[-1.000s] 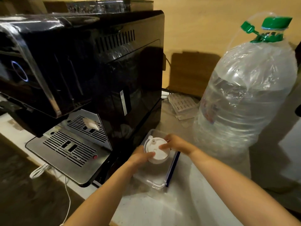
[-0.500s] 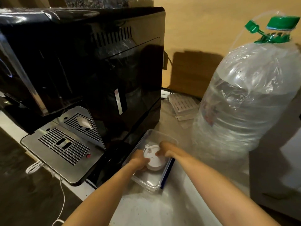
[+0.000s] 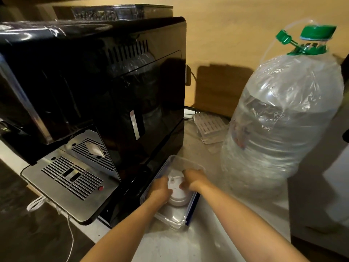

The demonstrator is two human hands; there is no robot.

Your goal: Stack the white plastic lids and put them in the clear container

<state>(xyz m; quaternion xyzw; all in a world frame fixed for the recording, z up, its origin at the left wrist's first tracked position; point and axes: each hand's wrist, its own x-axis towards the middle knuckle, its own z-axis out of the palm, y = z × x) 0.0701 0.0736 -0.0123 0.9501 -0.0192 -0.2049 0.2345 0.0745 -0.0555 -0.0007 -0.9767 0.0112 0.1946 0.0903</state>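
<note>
A stack of white plastic lids [image 3: 177, 193] sits down inside the clear container [image 3: 170, 219], which lies on the counter beside the black coffee machine. My left hand [image 3: 159, 190] grips the stack from the left and my right hand [image 3: 192, 179] grips it from the right and top. Both hands reach into the container. The lower lids are partly hidden by my fingers. A blue clip runs along the container's right edge [image 3: 191, 210].
The black coffee machine [image 3: 105, 103] with its steel drip tray [image 3: 69, 182] stands close on the left. A large water bottle [image 3: 281, 125] with a green cap stands on the right. A white grid part [image 3: 209, 125] lies behind. A white cable [image 3: 37, 203] hangs at the left.
The stack of lids went down from above the container's rim into the container, with both hands still on it. The camera shifted slightly.
</note>
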